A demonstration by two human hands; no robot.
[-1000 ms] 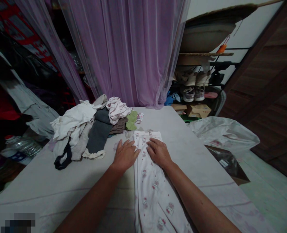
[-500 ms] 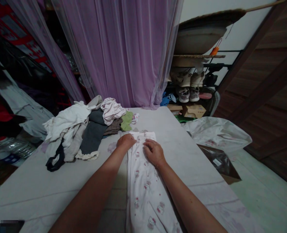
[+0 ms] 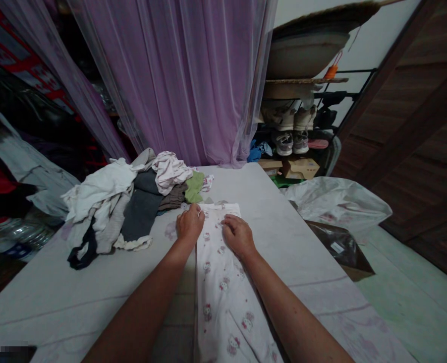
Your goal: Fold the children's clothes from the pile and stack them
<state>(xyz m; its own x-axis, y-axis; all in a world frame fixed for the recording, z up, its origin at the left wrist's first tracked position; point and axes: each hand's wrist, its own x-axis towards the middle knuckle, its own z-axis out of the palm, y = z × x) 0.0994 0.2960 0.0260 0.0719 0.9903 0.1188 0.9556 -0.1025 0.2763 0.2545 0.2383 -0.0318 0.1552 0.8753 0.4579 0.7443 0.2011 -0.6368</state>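
A white garment with a pink cartoon cat print (image 3: 218, 282) lies lengthwise on the pale bed-like surface (image 3: 302, 252), its narrow end away from me. My left hand (image 3: 190, 222) is at the upper left edge of that end, thumb and fingers pinched on the cloth. My right hand (image 3: 238, 234) rests on the garment's right side just below the top edge, fingers bent and slightly apart, touching the fabric. Whether it grips any cloth cannot be made out.
Left of the garment lies a heap of crumpled clothes (image 3: 140, 201). Behind hangs a purple curtain (image 3: 185, 85). On the right are a shoe rack (image 3: 301, 80), a plastic bag (image 3: 340, 204) and a brown box (image 3: 359, 272) on the floor.
My left hand has shifted slightly left and now points more upward along the garment's edge. My right hand stays almost in place. The view has moved a little.
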